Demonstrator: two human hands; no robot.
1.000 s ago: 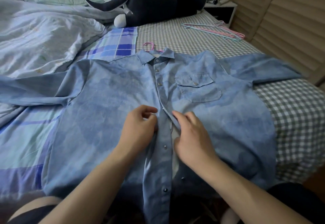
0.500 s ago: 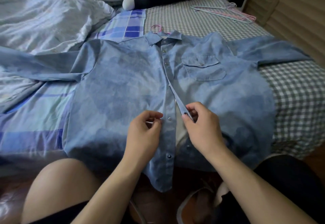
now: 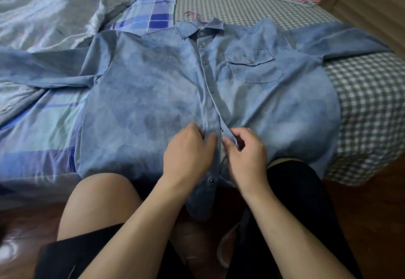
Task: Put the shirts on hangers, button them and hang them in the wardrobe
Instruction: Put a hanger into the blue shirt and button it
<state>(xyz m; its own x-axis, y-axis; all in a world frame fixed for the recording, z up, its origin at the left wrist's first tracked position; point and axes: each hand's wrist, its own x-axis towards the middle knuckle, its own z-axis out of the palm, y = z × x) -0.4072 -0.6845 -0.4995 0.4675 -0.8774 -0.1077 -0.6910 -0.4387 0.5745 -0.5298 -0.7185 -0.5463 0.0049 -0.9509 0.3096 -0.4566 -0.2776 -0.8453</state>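
Blue shirt point(image 3: 153, 94) flat on bed point(image 3: 368, 103), top buttons done, left hand point(image 3: 188, 153) and right hand point(image 3: 245, 158) pinching its front edges

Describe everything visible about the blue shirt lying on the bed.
The light blue denim-look collared shirt lies face up on the bed, sleeves spread, hem hanging over the edge. It has a flapped chest pocket and metal snaps; the placket is closed down to the hands and looks open below. A pink hanger hook pokes from the collar. The left hand and right hand pinch the placket edges together at the lower front.
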